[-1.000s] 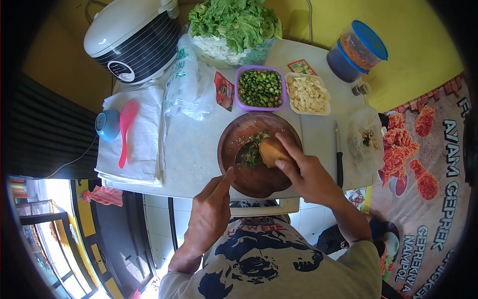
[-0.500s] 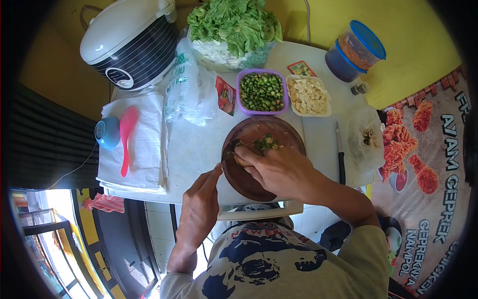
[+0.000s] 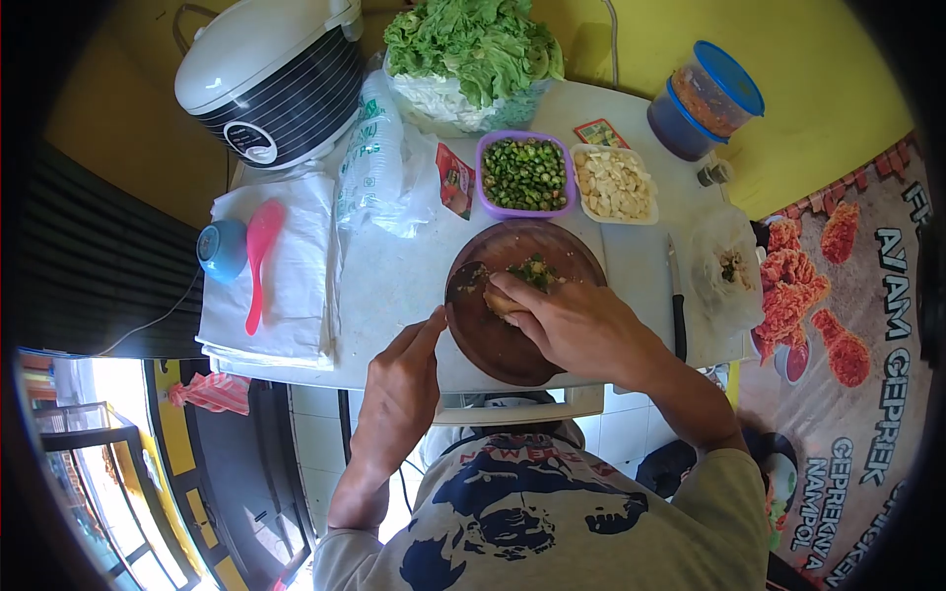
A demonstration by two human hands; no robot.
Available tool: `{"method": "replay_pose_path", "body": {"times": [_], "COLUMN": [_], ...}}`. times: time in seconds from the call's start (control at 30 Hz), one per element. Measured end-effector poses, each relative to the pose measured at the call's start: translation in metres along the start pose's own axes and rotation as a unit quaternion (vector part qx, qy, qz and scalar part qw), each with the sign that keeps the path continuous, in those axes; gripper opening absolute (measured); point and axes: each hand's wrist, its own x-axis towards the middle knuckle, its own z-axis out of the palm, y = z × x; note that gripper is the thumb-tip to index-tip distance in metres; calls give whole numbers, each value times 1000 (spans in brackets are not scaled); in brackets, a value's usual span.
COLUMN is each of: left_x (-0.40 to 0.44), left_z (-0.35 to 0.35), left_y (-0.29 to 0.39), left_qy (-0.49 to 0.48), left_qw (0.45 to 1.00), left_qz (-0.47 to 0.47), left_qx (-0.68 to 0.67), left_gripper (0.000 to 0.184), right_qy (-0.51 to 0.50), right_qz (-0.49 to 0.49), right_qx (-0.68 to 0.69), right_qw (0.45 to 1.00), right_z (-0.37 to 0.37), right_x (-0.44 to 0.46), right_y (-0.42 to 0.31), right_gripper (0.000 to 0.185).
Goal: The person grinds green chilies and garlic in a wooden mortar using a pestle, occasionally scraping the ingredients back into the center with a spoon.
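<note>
My right hand (image 3: 576, 330) is closed over a light-brown pestle (image 3: 504, 302), mostly hidden under the fingers, inside a round brown wooden mortar (image 3: 512, 364). Crushed green chilli (image 3: 533, 271) with pale bits lies beyond the fingertips. At the mortar's left rim, my left hand (image 3: 399, 384) has its fingers pressed together on what looks like the handle of a spoon; the dark spoon bowl (image 3: 469, 280) rests inside the mortar. Behind the mortar stand a purple tub of cut green chillies (image 3: 524, 175) and a white tray of pale peeled cloves (image 3: 613, 184).
A knife (image 3: 677, 305) and a plastic bag of scraps (image 3: 727, 266) lie on the right. To the left are a pink rice paddle (image 3: 263, 246), a blue bowl (image 3: 223, 251) and white sheets (image 3: 305, 345). A rice cooker (image 3: 271, 89), lettuce (image 3: 468, 44) and lidded tubs (image 3: 700, 103) line the back.
My right hand has shifted slightly right within the mortar, showing more of the pestle and the spoon bowl. The left hand stays by the rim. The whole view has shifted a little.
</note>
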Motion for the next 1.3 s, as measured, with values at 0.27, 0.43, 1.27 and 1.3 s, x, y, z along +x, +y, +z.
{"method": "replay_pose_path", "body": {"times": [0.27, 0.43, 1.27, 1.3], "left_x": [1, -2, 1, 0], "left_z": [6, 6, 8, 7], "left_y": [-6, -3, -7, -9], "left_qy": [3, 11, 13, 18], "left_qw": [999, 999, 999, 999], "left_qz": [32, 47, -22, -20], "left_qx": [13, 12, -31, -31], "left_gripper": [45, 45, 47, 48], "right_qy": [25, 71, -51, -31], "right_qz": [-32, 4, -11, -30], "right_qx": [-93, -56, -7, 13], "right_qw": [995, 996, 999, 999], "right_z": [22, 19, -4, -5], "right_x": [-16, -15, 9, 11], "right_y": [-28, -4, 1, 0], "right_gripper": [49, 48, 46, 46]}}
